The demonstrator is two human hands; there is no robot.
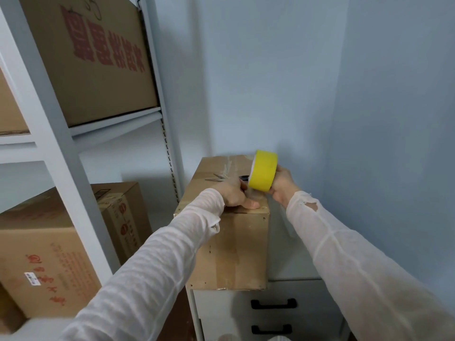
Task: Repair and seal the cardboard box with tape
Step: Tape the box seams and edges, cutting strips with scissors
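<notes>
**Tape start anchored at the box's front edge**

The brown cardboard box (236, 249) stands on a white drawer cabinet (221, 311) in the corner beside a wall. The left hand (236, 195) rests on the box top at the front edge, fingers curled under and thumb pressed flat on the cardboard. The right hand (283, 185) grips a bright yellow roll of tape (263, 171) just above the top, fingers wrapped round its far side.

This looks like the start of a strip. Next, the roll probably needs drawing back along the top seam while the thumb holds firm.

No strip of tape shows between roll and thumb, and the seam is partly hidden. Metal scissors (216, 177) lie behind the hands, their handles covered.
</notes>
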